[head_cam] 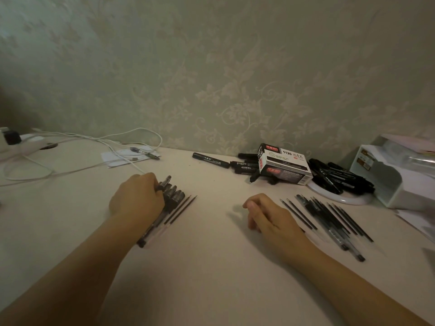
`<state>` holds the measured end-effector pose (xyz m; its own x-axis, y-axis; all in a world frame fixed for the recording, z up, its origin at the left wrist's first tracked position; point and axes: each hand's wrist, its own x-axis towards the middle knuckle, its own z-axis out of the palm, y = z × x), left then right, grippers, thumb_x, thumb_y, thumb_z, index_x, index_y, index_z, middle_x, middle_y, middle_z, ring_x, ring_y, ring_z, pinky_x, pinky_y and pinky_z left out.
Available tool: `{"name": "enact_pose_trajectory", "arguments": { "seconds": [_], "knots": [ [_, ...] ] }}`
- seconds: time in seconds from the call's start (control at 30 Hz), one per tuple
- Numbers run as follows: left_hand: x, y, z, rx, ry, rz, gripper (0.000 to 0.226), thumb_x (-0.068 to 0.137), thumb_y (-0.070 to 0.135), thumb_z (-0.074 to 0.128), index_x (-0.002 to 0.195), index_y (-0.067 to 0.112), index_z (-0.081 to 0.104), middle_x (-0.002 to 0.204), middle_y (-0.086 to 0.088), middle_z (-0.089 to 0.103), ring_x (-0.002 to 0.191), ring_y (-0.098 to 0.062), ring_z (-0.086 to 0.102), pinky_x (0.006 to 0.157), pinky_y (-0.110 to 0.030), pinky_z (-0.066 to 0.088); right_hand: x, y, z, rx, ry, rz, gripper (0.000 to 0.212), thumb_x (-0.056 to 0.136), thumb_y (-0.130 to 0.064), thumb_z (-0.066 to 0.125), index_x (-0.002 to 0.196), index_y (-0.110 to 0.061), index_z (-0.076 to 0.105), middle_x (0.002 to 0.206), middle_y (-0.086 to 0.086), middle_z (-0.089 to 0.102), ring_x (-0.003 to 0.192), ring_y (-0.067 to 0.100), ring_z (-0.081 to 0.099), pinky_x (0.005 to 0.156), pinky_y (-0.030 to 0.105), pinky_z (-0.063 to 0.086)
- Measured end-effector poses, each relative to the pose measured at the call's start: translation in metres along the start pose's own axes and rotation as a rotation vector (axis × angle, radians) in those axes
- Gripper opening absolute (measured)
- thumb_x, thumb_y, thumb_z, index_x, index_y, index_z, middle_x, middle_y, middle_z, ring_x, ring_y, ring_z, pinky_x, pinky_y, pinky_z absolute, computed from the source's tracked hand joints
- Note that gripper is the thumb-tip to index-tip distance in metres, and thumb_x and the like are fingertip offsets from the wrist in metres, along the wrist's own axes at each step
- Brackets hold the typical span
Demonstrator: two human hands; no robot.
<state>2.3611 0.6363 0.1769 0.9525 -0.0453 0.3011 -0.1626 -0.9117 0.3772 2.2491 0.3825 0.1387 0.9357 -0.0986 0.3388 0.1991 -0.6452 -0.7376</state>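
Left hand (137, 196): my fingers curl round a capped gel pen (165, 181), setting it at the row's far end, I judge, so the caps align.
Row of pens (173, 196): left of the desk's (211, 267) middle, side by side; clear smooth barrels, dark caps.
Right hand (270, 216): loosely curled, holding nothing, resting beside the loose pile (329, 220), handy for the next pick.
Pile's place: toward the right edge; thin black refills and pens, crossed.

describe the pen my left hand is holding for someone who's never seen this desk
On the pale table, look left of centre, where the left hand covers a neat row of capped pens. The gripped pen is the row's farthest, nearest the wall; it alone sits in the fingers, cap poking out.
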Motion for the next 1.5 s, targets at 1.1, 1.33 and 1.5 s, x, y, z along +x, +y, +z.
{"name": "enact_pose_trajectory", "arguments": {
  "seconds": [1.1, 1.33, 1.5],
  "knots": [
    [-0.046, 0.054, 0.034, -0.244, -0.145, 0.657, 0.016, 0.093, 0.043, 0.053, 0.102, 0.033, 0.061, 0.085, 0.014, 0.052, 0.066, -0.001, 0.047, 0.064, -0.020, 0.045, 0.008, 0.024, -0.078, -0.811, 0.223, 0.359, 0.011, 0.095, -0.023, 0.061, 0.099, -0.013, 0.064, 0.096, 0.007, 0.063, 0.085, 0.022, 0.058, 0.071, 0.035, 0.051],
    [-0.046, 0.054, 0.035, -0.260, -0.160, 0.667, 0.011, 0.092, 0.038, 0.055, 0.095, 0.032, 0.064, 0.083, 0.012, 0.053, 0.065, -0.001, 0.046, 0.061, -0.016, 0.038, 0.009, 0.026, -0.070, -0.854, 0.193, 0.403, 0.020, 0.097, -0.028, 0.058, 0.107, -0.011, 0.060, 0.099, 0.006, 0.060, 0.087, 0.019, 0.059, 0.074, 0.033, 0.052],
    [-0.047, 0.054, 0.035, -0.274, -0.159, 0.672, 0.012, 0.093, 0.036, 0.055, 0.094, 0.031, 0.065, 0.082, 0.012, 0.053, 0.067, -0.001, 0.047, 0.061, -0.015, 0.037, 0.010, 0.027, -0.070, -0.895, 0.153, 0.438, 0.017, 0.099, -0.023, 0.055, 0.102, -0.007, 0.062, 0.087, 0.003, 0.056, 0.076, 0.017, 0.056, 0.062, 0.028, 0.042]
  ]
}}
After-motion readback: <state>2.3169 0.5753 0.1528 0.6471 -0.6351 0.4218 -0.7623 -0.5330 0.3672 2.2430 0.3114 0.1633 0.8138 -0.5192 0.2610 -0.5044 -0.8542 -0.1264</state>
